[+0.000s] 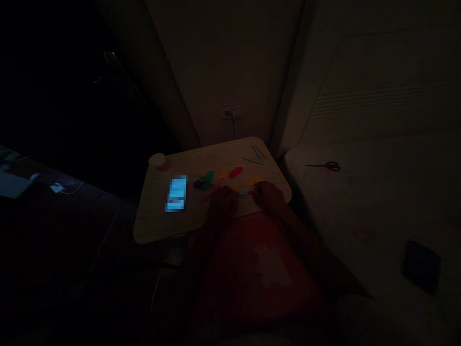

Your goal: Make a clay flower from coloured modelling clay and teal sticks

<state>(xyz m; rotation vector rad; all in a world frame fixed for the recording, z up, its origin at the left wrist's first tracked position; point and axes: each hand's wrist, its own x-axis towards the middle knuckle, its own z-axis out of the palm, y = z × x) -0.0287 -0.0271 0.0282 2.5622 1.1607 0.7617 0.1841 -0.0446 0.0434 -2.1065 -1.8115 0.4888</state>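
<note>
The scene is very dark. My left hand [224, 198] rests low over the small table [154, 226], fingers curled at one end of a thin blue strip [244, 195]. At the strip's other end, my right hand [269, 194] has its fingertips pinched together. What the strip is made of cannot be made out. Around my hands lie soft-looking coloured pieces: a green piece [207, 176], a red piece [236, 172], an orange piece [224, 174], a yellow piece [253, 181] and a dark purple piece [198, 184]. A pink strip [209, 193] lies beside my left hand.
A lit phone [176, 193] lies on the table's left, near a white cup [159, 162]. Several thin sticks [256, 154] are at the back right. Scissors [326, 166] and a dark flat object [421, 266] lie on the pale surface to the right. A wall socket [230, 112] is behind.
</note>
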